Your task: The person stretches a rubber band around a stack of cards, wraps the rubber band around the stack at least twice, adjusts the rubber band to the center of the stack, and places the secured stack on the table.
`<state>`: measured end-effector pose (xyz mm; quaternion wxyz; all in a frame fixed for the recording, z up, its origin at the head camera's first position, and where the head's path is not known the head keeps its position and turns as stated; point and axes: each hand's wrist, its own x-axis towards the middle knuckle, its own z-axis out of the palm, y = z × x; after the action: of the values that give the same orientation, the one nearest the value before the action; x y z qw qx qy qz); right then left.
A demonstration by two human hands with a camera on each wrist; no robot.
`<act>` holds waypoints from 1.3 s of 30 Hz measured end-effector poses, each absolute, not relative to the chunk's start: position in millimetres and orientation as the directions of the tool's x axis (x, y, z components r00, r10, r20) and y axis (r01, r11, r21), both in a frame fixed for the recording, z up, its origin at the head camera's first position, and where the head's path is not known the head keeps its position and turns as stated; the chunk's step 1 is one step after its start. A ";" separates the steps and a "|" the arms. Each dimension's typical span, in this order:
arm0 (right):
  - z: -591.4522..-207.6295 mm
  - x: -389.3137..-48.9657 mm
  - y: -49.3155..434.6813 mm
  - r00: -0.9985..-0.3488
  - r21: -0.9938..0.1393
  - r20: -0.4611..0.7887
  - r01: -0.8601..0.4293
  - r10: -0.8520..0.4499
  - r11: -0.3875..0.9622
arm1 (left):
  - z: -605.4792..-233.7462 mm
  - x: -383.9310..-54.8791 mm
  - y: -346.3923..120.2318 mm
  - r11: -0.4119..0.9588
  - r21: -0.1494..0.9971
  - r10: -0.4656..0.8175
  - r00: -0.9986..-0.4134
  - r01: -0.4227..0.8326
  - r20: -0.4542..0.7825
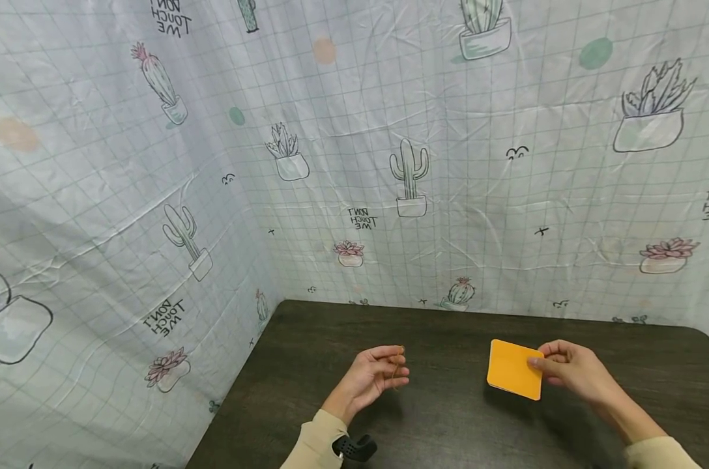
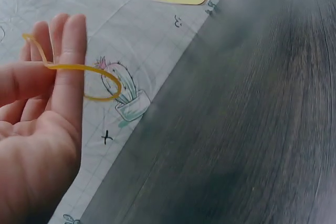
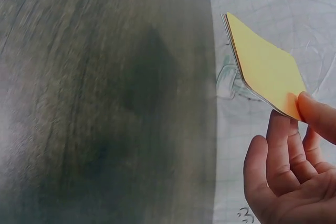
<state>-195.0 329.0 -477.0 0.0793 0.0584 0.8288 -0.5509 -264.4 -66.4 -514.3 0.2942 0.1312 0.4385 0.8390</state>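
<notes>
"What are you holding?"

"My right hand point(image 1: 577, 371) pinches the cards point(image 1: 513, 371) by one edge near a corner, thumb on top, fingers beneath. They're in the air over the table point(image 1: 448, 426), about midway along its far edge. My left hand point(image 1: 373, 379) holds the band point(image 2: 79, 67) with bent fingers, a loop standing out past the outermost one. How tightly, I can't tell."

"Any trick to it?"

"A corner pinch may let the cards fan, so I'd press firmly and square their edges. For the band, I'd spread my fingers to widen the loop, gently, or it could flick off."

"Room to move?"

"Plenty, I think. Open table lies between my hands, and band and cards are well apart. Behind the far edge rises the cloth point(image 1: 378, 163), so I'd work on the near side of that. The left edge slants away, well apart from my left hand."
</notes>
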 end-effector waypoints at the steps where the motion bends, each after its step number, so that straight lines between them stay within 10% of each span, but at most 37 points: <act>1: -474.8 -195.0 326.8 -0.982 -0.907 -0.190 0.178 0.006 0.382 | -514.2 -264.3 -64.9 -0.442 0.816 0.605 -0.796 -0.371 -0.034; 39: -429.7 -194.8 286.9 -0.993 -0.959 -0.075 0.048 -0.086 0.278 | -509.7 -248.7 -40.7 -0.417 0.800 0.644 -0.761 -0.430 -0.073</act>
<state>-194.8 286.9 -429.7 0.0558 -0.0119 0.7976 -0.6005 -248.7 -40.7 -509.7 0.3225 0.1236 0.4327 0.8327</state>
